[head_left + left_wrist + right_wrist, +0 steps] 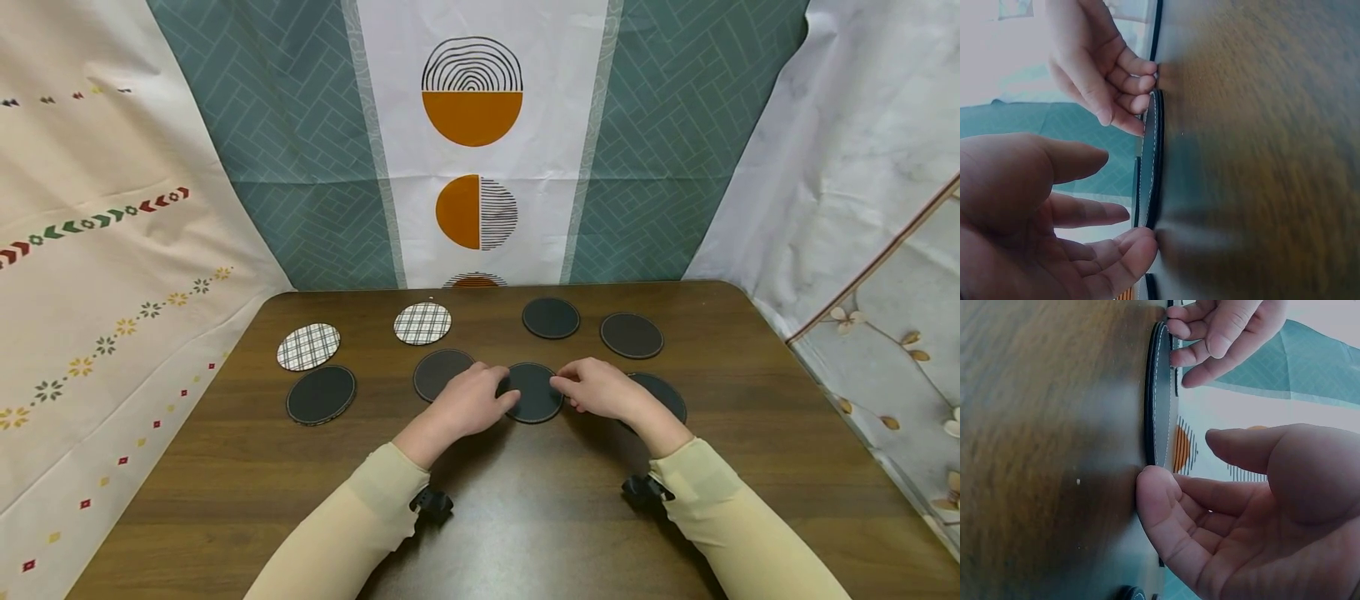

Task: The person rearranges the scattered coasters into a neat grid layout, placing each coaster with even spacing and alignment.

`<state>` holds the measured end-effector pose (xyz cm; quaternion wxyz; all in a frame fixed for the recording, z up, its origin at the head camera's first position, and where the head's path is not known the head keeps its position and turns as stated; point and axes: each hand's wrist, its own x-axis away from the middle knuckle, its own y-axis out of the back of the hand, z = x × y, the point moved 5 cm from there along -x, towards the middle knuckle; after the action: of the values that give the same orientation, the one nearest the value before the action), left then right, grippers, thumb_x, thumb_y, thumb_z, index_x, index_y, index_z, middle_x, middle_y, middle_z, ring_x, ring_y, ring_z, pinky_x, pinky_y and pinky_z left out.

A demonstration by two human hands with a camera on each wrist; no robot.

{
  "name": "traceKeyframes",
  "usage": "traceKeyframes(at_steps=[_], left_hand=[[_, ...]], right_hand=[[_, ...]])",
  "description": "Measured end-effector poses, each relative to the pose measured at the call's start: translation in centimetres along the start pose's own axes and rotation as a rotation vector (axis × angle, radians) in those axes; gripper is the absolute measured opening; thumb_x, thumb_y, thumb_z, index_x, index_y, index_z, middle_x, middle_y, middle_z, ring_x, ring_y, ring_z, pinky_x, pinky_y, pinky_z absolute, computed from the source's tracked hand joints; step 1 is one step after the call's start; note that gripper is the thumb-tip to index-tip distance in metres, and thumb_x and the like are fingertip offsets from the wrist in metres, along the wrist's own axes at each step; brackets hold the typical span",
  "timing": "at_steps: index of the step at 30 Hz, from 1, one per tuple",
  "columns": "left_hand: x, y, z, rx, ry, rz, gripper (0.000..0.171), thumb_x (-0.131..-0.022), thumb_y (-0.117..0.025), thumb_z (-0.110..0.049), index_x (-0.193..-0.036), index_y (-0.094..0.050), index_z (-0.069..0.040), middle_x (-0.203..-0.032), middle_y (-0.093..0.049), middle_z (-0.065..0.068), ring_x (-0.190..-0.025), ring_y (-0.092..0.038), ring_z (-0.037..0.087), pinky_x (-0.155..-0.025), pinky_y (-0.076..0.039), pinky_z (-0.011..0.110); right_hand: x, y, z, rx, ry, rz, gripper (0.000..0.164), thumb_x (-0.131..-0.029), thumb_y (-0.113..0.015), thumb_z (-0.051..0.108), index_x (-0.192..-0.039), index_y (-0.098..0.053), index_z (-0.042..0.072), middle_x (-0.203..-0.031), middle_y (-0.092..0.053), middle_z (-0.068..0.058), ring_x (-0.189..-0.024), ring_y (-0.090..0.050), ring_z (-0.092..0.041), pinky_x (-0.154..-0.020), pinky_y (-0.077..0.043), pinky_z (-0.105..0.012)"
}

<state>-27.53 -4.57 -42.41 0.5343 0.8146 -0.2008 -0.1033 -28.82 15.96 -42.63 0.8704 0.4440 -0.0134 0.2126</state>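
A round dark coaster (534,392) with pale stitching round its rim lies flat on the table between both hands. My left hand (472,398) is at its left edge, fingertips down by the rim and thumb held apart from the fingers. At the opposite edge is my right hand (600,390), its fingertips touching the rim and its thumb raised clear in the right wrist view. Seen edge-on in the left wrist view, the coaster's side (1152,162) looks layered; whether it is one piece or a stack I cannot tell. Another dark coaster (441,372) lies partly behind my left hand.
On the brown wooden table (510,517) lie two plaid coasters, one far left (308,347) and one at the back (422,323). More dark coasters lie at left (321,395), back (551,317) and right (632,335); my right forearm partly hides one (666,393). Patterned cloths hang around.
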Motion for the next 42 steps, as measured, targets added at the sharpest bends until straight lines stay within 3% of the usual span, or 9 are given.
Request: traceKeyframes(at_steps=[14, 27, 28, 31, 34, 35, 36, 42], left_hand=[[0.4, 0.2, -0.2, 0.015, 0.011, 0.021, 0.053, -0.114, -0.064, -0.035, -0.154, -0.061, -0.002, -0.150, -0.062, 0.024, -0.139, -0.060, 0.040, -0.114, -0.050, 0.054], [0.2, 0.0, 0.2, 0.008, 0.022, 0.018, 0.053, -0.114, -0.064, -0.035, -0.155, -0.061, -0.002, -0.150, -0.062, 0.022, -0.138, -0.061, 0.038, -0.113, -0.050, 0.053], [-0.4, -0.8, 1.2, -0.001, 0.004, 0.000, 0.055, -0.114, -0.062, -0.039, -0.156, -0.060, -0.003, -0.150, -0.062, 0.021, -0.138, -0.061, 0.037, -0.114, -0.050, 0.051], [-0.8, -1.0, 1.6, -0.019, -0.012, -0.024, 0.056, -0.114, -0.061, -0.042, -0.156, -0.061, -0.004, -0.149, -0.063, 0.020, -0.136, -0.062, 0.036, -0.112, -0.051, 0.051], [-0.9, -0.9, 1.7, -0.002, -0.009, -0.032, 0.056, -0.114, -0.061, -0.042, -0.155, -0.061, -0.004, -0.148, -0.063, 0.020, -0.135, -0.063, 0.036, -0.111, -0.052, 0.052], [-0.3, -0.1, 0.8, 0.015, 0.011, -0.021, 0.054, -0.114, -0.063, -0.038, -0.154, -0.062, -0.002, -0.147, -0.063, 0.021, -0.133, -0.063, 0.038, -0.110, -0.052, 0.054], [-0.3, 0.0, 0.9, 0.023, 0.017, -0.030, 0.054, -0.114, -0.063, -0.037, -0.154, -0.062, -0.002, -0.145, -0.064, 0.021, -0.132, -0.064, 0.037, -0.109, -0.052, 0.054], [-0.3, 0.8, 0.9, 0.052, 0.042, -0.062, 0.051, -0.112, -0.066, -0.032, -0.152, -0.062, 0.000, -0.127, -0.069, 0.015, -0.112, -0.068, 0.030, -0.100, -0.056, 0.051]], right_hand=[[0.0, -0.1, 0.1, 0.011, 0.005, -0.006, 0.035, -0.115, -0.061, 0.029, -0.133, -0.074, 0.002, -0.080, -0.065, -0.003, -0.072, -0.063, -0.016, -0.071, -0.050, -0.035], [0.0, -0.1, -0.2, -0.010, -0.005, -0.002, 0.039, -0.115, -0.061, 0.030, -0.137, -0.073, 0.001, -0.084, -0.068, -0.004, -0.074, -0.066, -0.016, -0.072, -0.052, -0.035], [0.0, 0.0, -0.2, -0.014, -0.005, -0.003, 0.039, -0.115, -0.061, 0.030, -0.137, -0.072, 0.001, -0.084, -0.068, -0.004, -0.075, -0.066, -0.016, -0.072, -0.052, -0.035], [0.2, 0.1, -0.4, -0.023, -0.012, -0.003, 0.041, -0.115, -0.060, 0.031, -0.140, -0.071, 0.000, -0.086, -0.069, -0.004, -0.077, -0.067, -0.016, -0.073, -0.053, -0.036], [0.3, 0.3, -0.5, -0.030, -0.017, -0.005, 0.043, -0.116, -0.060, 0.031, -0.142, -0.070, -0.001, -0.088, -0.070, -0.005, -0.079, -0.067, -0.017, -0.075, -0.053, -0.036], [0.4, 0.4, -0.6, -0.029, -0.016, -0.006, 0.043, -0.116, -0.060, 0.031, -0.142, -0.070, -0.001, -0.089, -0.070, -0.005, -0.080, -0.067, -0.017, -0.076, -0.054, -0.036], [0.3, 0.4, -0.6, -0.029, -0.014, -0.010, 0.043, -0.116, -0.060, 0.031, -0.142, -0.070, -0.001, -0.089, -0.071, -0.005, -0.080, -0.068, -0.017, -0.077, -0.054, -0.037], [0.1, 1.7, -0.4, 0.032, 0.027, -0.050, 0.039, -0.115, -0.060, 0.028, -0.139, -0.072, -0.001, -0.090, -0.073, -0.005, -0.077, -0.067, -0.015, -0.078, -0.055, -0.040]])
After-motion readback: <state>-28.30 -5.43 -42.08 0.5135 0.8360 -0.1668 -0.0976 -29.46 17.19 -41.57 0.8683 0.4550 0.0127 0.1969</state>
